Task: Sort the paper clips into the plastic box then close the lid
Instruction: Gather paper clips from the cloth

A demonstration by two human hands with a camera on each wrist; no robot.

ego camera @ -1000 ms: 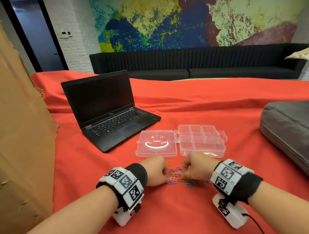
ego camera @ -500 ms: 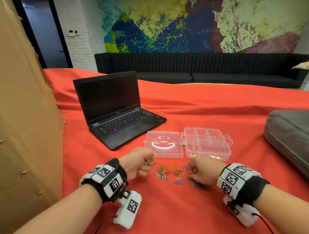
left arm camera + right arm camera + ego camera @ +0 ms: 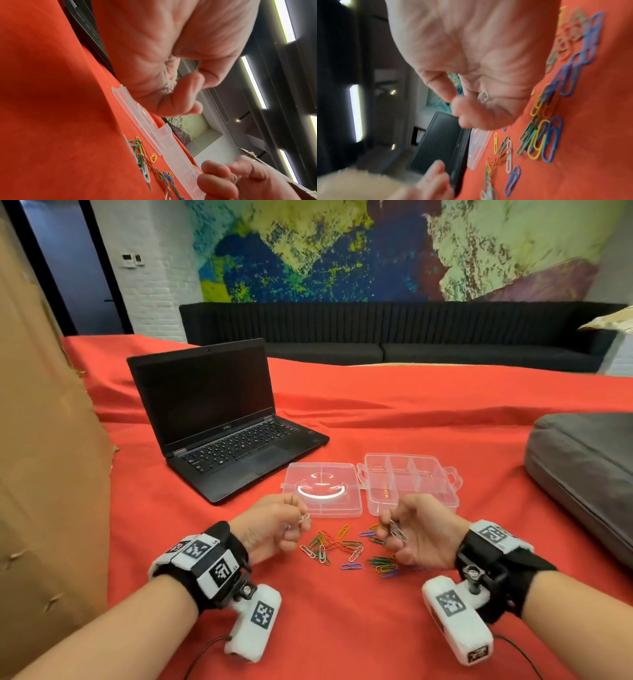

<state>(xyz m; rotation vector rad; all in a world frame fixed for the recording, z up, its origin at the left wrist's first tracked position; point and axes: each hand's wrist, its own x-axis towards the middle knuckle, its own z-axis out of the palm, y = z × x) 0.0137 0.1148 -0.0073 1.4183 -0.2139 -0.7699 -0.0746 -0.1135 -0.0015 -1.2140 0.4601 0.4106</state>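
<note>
A clear plastic box (image 3: 411, 484) with several compartments lies open on the red cloth, its lid (image 3: 322, 491) flat to the left. Coloured paper clips (image 3: 337, 546) are scattered in front of it, with more (image 3: 383, 565) by my right palm. My left hand (image 3: 274, 525) hovers left of the pile and pinches a white paper clip (image 3: 303, 519). My right hand (image 3: 416, 534) is raised at the pile's right and grips white paper clips (image 3: 397, 530). The right wrist view shows a white clip (image 3: 483, 96) in the curled fingers above loose clips (image 3: 537, 138).
An open black laptop (image 3: 219, 419) stands behind and left of the box. A brown cardboard sheet (image 3: 44, 474) rises along the left. A grey cushion (image 3: 589, 470) lies at the right. A black sofa runs along the far wall.
Both hands lifted off the pile and drew apart, each carrying white clips. The left hand moved left and up, the right hand rose and turned palm inward, uncovering the scattered clips.
</note>
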